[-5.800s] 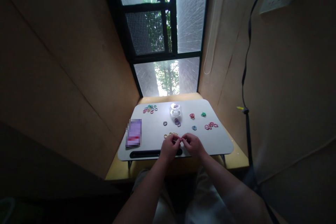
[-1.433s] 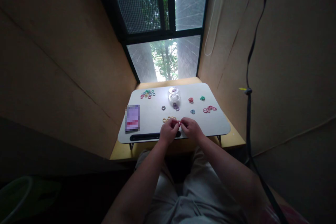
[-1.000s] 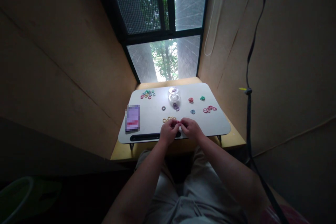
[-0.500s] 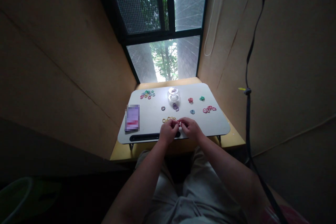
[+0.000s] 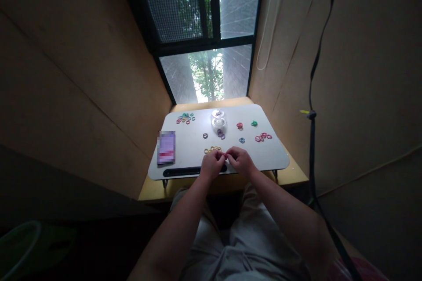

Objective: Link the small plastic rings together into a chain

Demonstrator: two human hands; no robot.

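Observation:
My left hand (image 5: pixel 212 163) and my right hand (image 5: pixel 239 160) meet over the front edge of the white table, fingertips pinched together. Between them a bit of a small red band (image 5: pixel 225 156) shows; most of it is hidden by the fingers. Just beyond my left hand lies a cluster of yellow bands (image 5: pixel 212 149). Farther out are purple bands (image 5: pixel 220 134), a dark band (image 5: pixel 205 135) and blue bands (image 5: pixel 241 140). Pink bands (image 5: pixel 263 137) lie to the right, with red bands (image 5: pixel 239 126) and green bands (image 5: pixel 254 123) behind.
A clear round jar (image 5: pixel 218 120) stands at the back of the white table (image 5: pixel 187 145). Mixed coloured bands (image 5: pixel 185 118) lie at the back left, near a blurred-out purple phone-like rectangle (image 5: pixel 166 147). A dark slot (image 5: pixel 181 171) runs along the front edge. A black cord (image 5: pixel 311 149) hangs at right.
My fingertips have come closer together, and less of the red band shows between them. The things on the table have stayed put.

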